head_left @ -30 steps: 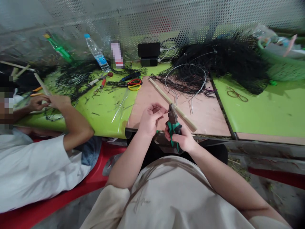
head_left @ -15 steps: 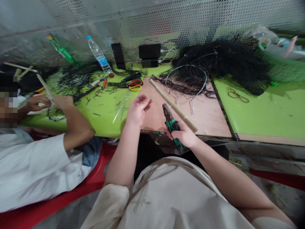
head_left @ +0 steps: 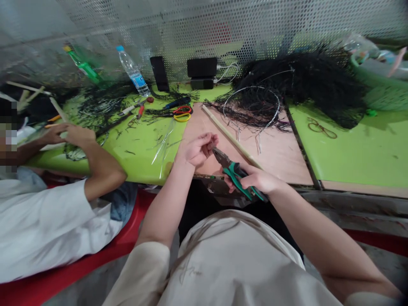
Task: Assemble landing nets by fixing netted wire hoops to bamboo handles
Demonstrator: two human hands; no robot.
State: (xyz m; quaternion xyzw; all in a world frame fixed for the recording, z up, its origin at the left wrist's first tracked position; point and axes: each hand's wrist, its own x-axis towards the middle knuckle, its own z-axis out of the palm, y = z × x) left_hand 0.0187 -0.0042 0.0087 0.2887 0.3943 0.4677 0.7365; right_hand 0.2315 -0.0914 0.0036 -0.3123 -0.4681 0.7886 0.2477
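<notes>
My right hand (head_left: 259,180) grips green-handled pliers (head_left: 234,170) whose jaws point left toward my left hand (head_left: 197,149). That left hand hovers over the brown board (head_left: 274,155) with fingers pinched on a thin piece of wire, too small to see clearly, right at the plier jaws. A bamboo stick (head_left: 231,137) lies diagonally on the board just behind the pliers. A wire hoop (head_left: 251,106) with black netting sits further back.
A co-worker on the left (head_left: 47,221) handles black netting on the green table (head_left: 137,144). Scissors (head_left: 180,114), a water bottle (head_left: 133,75), a green bottle (head_left: 83,66), phones and a large black net pile (head_left: 306,85) line the back. A green basket (head_left: 379,85) stands at the right.
My left hand swung out to the left over the table, then came back to the plier jaws. The pliers tilted from upright to pointing left, and my right hand dropped lower.
</notes>
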